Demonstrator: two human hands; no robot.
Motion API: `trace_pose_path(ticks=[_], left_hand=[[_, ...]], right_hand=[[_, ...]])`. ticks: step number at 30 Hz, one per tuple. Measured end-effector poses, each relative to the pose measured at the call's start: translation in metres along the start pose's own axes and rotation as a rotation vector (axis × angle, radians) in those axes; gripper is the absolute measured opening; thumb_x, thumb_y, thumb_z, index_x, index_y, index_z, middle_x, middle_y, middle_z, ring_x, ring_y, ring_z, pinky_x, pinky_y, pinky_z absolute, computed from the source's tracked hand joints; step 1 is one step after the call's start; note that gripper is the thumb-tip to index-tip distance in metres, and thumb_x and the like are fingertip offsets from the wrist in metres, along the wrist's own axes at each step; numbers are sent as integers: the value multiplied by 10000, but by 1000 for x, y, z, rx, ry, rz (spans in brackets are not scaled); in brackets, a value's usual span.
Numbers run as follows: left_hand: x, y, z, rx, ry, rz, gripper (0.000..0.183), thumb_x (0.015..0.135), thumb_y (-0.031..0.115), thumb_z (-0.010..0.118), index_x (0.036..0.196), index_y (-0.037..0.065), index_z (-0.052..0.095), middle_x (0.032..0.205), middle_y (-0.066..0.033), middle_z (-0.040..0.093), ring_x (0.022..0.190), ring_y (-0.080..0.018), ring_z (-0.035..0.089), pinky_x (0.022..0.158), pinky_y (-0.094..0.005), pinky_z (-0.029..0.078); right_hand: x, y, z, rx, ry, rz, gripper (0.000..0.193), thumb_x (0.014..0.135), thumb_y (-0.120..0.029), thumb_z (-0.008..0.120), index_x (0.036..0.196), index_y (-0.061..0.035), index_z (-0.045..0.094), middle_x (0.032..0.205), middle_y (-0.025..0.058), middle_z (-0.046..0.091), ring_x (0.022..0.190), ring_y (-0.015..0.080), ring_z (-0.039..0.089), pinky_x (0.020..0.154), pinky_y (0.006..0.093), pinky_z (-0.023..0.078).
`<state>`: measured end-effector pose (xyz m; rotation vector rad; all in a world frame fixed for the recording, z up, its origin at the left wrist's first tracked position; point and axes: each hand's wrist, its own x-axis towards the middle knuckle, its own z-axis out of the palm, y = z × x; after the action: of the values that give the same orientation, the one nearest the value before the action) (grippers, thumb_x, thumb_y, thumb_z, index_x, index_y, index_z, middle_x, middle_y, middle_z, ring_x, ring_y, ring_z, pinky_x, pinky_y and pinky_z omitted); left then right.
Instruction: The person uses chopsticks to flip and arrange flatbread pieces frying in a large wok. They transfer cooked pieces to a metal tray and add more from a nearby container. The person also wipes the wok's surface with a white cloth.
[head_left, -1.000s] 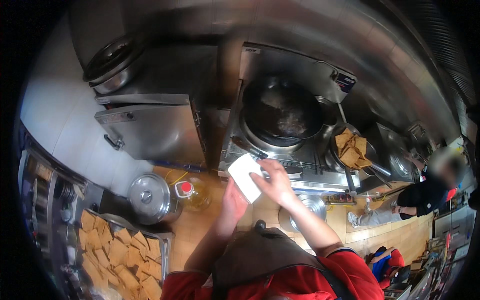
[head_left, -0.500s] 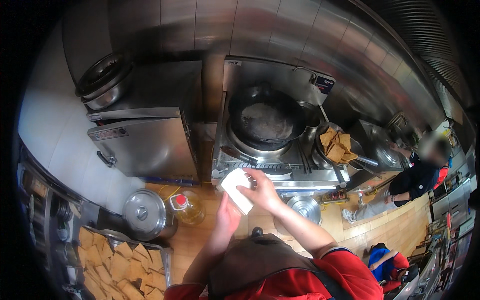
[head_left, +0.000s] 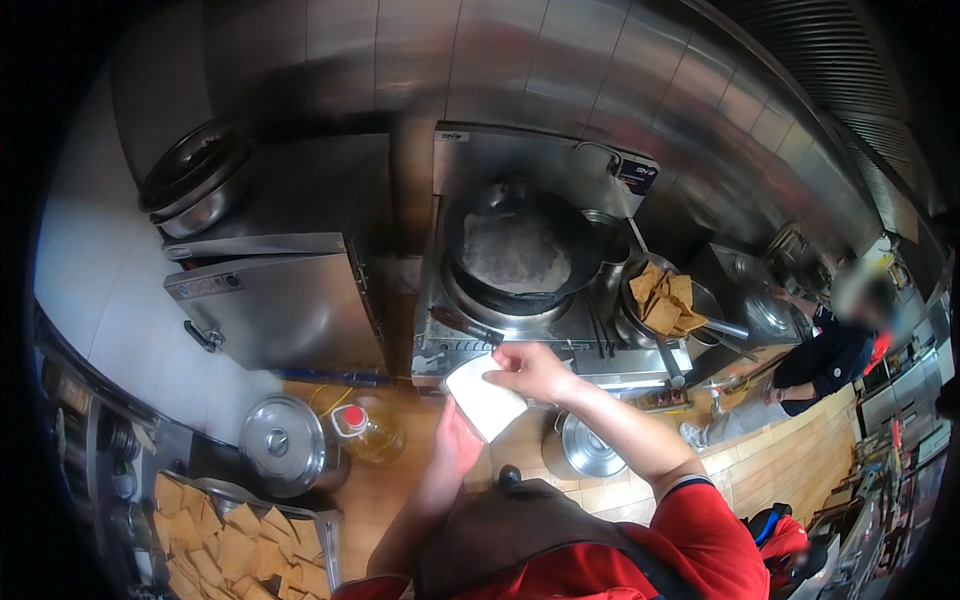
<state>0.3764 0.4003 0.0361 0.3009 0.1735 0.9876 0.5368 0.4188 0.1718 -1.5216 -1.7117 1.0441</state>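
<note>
In front of the stove I hold a flat white square slab [head_left: 490, 408], smooth and pale like tofu; its exact kind is unclear. My left hand [head_left: 456, 440] supports it from below on its left side, the fingers partly hidden. Across its upper right edge, my right hand [head_left: 532, 372] grips with bent fingers and thumb. Beyond the hands sits a large black wok [head_left: 515, 255] on the burner. To its right, golden-brown square pieces [head_left: 662, 298] fill a long-handled strainer over a pan.
At lower left, a tray [head_left: 333, 550] bears many golden-brown squares. A lidded steel pot [head_left: 285, 445], an oil jug [head_left: 370, 430] and another lidded pot [head_left: 590, 447] stand on the floor. A steel cabinet [head_left: 275, 305] is left of the stove. Two people [head_left: 840, 345] are at the right.
The slab has turned and shows more of its broad face. My right hand has shifted slightly to the right at its upper edge. The person at lower right has moved.
</note>
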Motion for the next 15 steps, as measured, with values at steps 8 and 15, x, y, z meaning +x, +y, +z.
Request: trace_pose_path(ticks=[8, 15], left_hand=[[51, -13, -15, -40, 118, 50, 547, 970, 409, 413, 1417, 106, 323, 1415, -101, 430, 1283, -295, 438, 1031, -519, 366], [48, -10, -32, 39, 148, 139, 571, 972, 428, 397, 1432, 105, 299, 1411, -122, 413, 1300, -323, 401, 1068, -533, 304]], right_hand=[[32, 34, -101, 32, 351, 6, 177, 795, -145, 743, 764, -44, 600, 643, -63, 539, 604, 35, 475, 580, 211, 424], [127, 173, -195, -48, 794, 64, 189, 800, -66, 681, 705, -34, 521, 641, 6, 537, 582, 95, 557, 574, 246, 499]])
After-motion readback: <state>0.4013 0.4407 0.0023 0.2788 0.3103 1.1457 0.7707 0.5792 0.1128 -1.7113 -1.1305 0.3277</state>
